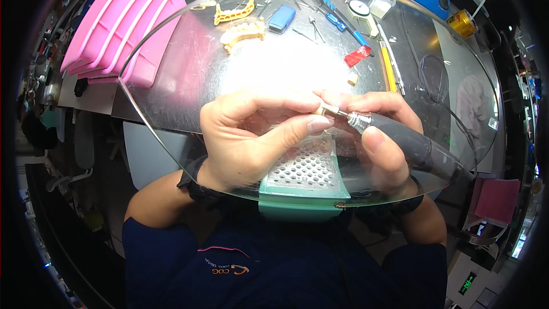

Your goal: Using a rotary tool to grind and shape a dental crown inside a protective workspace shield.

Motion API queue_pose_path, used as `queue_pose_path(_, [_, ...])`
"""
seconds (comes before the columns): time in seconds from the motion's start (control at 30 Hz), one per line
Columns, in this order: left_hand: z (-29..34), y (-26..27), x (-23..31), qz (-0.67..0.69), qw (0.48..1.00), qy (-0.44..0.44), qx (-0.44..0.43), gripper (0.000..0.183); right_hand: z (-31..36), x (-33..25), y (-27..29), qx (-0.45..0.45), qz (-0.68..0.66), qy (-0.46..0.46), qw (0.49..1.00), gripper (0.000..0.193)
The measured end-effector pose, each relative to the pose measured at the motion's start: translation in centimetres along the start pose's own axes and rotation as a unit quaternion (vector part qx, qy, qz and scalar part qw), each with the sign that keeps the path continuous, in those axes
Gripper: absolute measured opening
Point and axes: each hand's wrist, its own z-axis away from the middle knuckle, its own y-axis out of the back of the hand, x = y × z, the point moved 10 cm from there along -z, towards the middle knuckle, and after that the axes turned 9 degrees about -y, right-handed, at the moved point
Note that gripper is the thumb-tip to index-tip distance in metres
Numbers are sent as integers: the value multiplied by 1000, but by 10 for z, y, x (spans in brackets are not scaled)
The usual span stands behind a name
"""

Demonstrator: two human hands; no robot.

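Note:
Between the thumb and fingertips of my left hand (pixel 243 140) is a small cream-coloured piece like a dental crown (pixel 323 109), partly covered by the fingers. My right hand (pixel 388 151) grips a dark rotary handpiece (pixel 416 142) with a ridged metal collar, its thin bit pointing left at the piece. The bit's tip meets or nearly meets the piece; contact is too small to tell. Both hands are close together, fingertips almost touching. Under them sits a teal tray (pixel 300 209) with a perforated white metal plate (pixel 306 166).
A clear shield (pixel 132 54) spans over the hands. Beyond lie a tan dental model (pixel 243 34), a yellow arch-shaped piece (pixel 234 13), a blue box (pixel 282 19), a dial gauge (pixel 359 8), a red packet (pixel 358 55) and a yellow pencil (pixel 389 68). Pink stacked trays (pixel 128 28) stand left.

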Motion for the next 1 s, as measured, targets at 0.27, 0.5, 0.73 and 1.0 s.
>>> queue_pose_path(0.27, [0, 1, 0, 11, 1000, 1, 8, 18, 0, -1, 0, 0, 28, -3, 1000, 28])
queue_pose_path(0.5, [2, 3, -2, 4, 1000, -7, 8, 19, 0, -2, -3, -9, 3, 14, 1000, 28])
queue_pose_path(0.73, [1, 5, 0, -13, 1000, -26, 9, 18, 0, -4, -5, -23, 32, 21, 999, 29])
queue_pose_path(1.0, [1, 4, 2, -9, 999, -34, 9, 17, 1, -2, -5, -8, 22, 7, 1000, 29])
